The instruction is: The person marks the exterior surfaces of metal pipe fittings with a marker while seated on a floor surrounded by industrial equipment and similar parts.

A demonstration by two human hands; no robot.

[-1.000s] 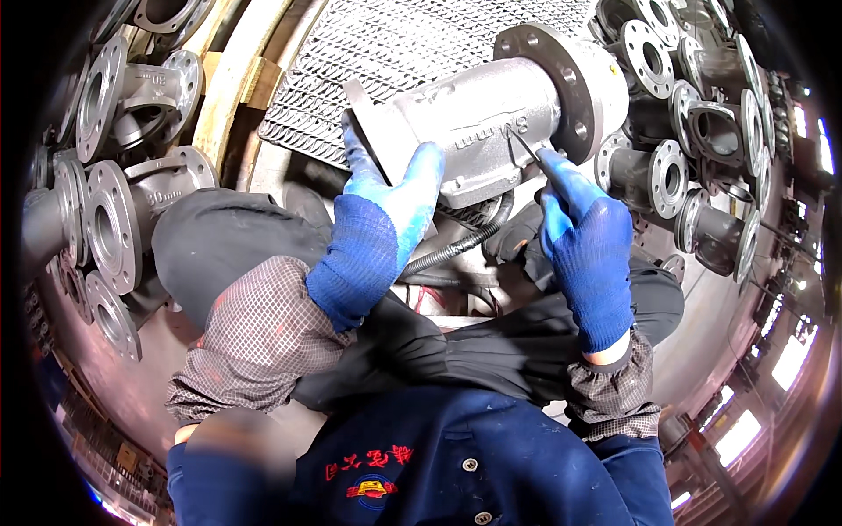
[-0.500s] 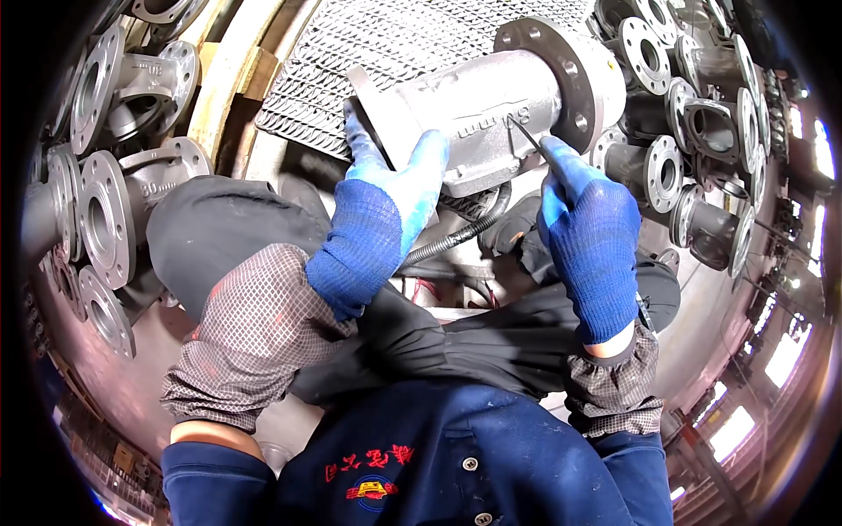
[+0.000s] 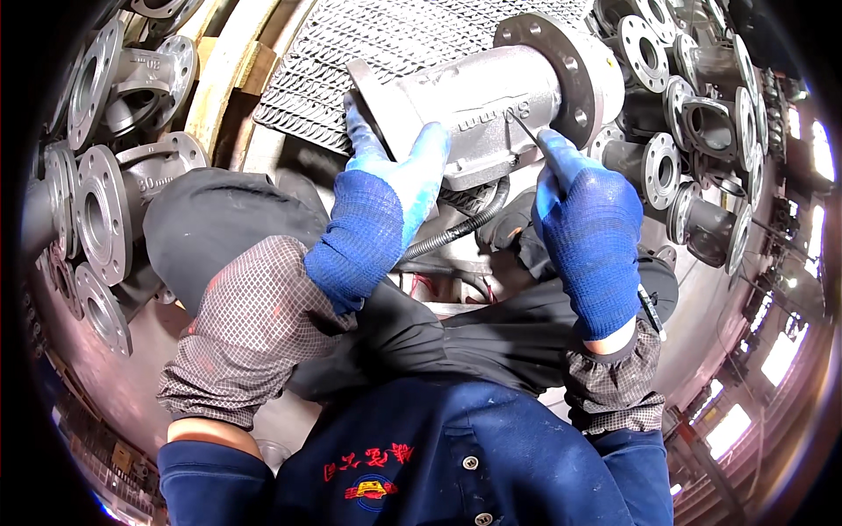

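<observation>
A grey cast-metal valve body (image 3: 478, 92) lies on its side in front of me, with a large drilled flange (image 3: 568, 77) at its right end and raised lettering along its near side. My left hand (image 3: 386, 171), in a blue coated glove, is closed around the smaller flange (image 3: 368, 95) at the left end, thumb toward the body. In my right hand (image 3: 586, 215), also gloved, is a thin dark pointed tool (image 3: 528, 133). The index finger lies along it, and its tip meets the casting at the raised lettering. The tool's rear end is hidden in my palm.
Under the casting is a metal mesh surface (image 3: 307, 96), with wooden beams (image 3: 230, 74) left of it. Flanged castings are stacked on the left (image 3: 105, 219) and right (image 3: 662, 167). A black corrugated hose (image 3: 460, 230) runs below the casting, between my knees.
My right hand has shifted very slightly, with the tool tip still at the lettering. My left hand keeps its hold on the flange, and the casting has barely moved.
</observation>
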